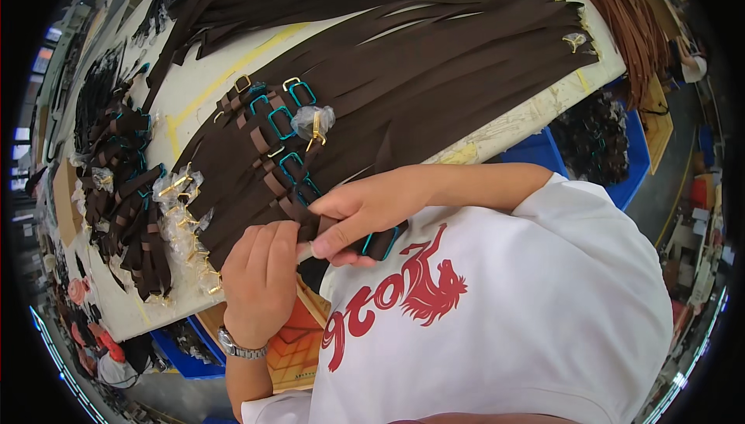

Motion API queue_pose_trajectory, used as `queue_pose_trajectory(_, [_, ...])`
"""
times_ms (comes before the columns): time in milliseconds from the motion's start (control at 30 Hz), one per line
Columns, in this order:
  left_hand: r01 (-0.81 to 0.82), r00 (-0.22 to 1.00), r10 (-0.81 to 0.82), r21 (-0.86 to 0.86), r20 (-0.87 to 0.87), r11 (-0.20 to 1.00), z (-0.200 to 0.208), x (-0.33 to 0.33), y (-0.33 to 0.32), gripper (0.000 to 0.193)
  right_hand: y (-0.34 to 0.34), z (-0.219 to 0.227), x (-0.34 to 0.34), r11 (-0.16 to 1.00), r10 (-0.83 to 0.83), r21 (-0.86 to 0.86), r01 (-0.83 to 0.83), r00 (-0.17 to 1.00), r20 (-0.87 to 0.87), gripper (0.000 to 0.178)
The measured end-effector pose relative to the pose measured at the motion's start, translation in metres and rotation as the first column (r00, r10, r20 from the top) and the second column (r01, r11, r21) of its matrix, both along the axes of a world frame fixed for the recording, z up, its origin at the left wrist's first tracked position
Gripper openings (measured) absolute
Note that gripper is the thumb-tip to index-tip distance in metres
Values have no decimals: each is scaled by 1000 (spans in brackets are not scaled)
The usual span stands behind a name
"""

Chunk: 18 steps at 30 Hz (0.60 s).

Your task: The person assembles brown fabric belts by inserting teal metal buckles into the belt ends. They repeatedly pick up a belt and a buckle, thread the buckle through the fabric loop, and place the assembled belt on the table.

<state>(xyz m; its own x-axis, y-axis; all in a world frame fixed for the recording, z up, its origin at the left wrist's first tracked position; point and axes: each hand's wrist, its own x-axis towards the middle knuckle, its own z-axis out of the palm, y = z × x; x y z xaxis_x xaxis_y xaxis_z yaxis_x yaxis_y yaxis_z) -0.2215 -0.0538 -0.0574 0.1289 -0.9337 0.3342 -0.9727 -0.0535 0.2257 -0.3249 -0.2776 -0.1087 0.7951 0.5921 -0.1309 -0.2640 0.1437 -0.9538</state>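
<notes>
Near the table's front edge my left hand [261, 273], with a watch on its wrist, is closed on a dark brown strap [308, 228]. My right hand [369, 211] pinches the same strap between thumb and fingers, close beside the left. Below the right hand hangs a teal-edged rectangular buckle [380, 244] on dark strap. Just beyond my hands lie several short strap pieces with teal-edged buckles [282, 123]. A gold clasp in clear plastic wrap [314, 124] rests among them. The fingers hide the held strap's end.
Long dark brown straps [419, 59] cover much of the white table [497, 137]. Plastic-wrapped gold clasps [180, 191] and a heap of buckled straps [116, 183] lie at the left. Brown cords [621, 20] hang at the far right. A blue bin [632, 145] stands below the table.
</notes>
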Motion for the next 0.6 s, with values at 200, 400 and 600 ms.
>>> queue_pose_trajectory(200, [-334, 475, 390, 249, -789, 909, -7, -15, 15, 13, -2, 9, -12, 920, -10, -383, 80, 983, 182, 35])
queue_pose_trajectory(400, [-478, 130, 272, 180, -954, 860, 8, -33, 23, 30, -3, 35, -36, 747, -376, -406, 527, 838, 396, 39])
queue_pose_trajectory(600, [-505, 80, 279, 203, -957, 839, 19, -46, 29, 24, 2, 15, -44, 755, -408, -209, 621, 695, 591, 34])
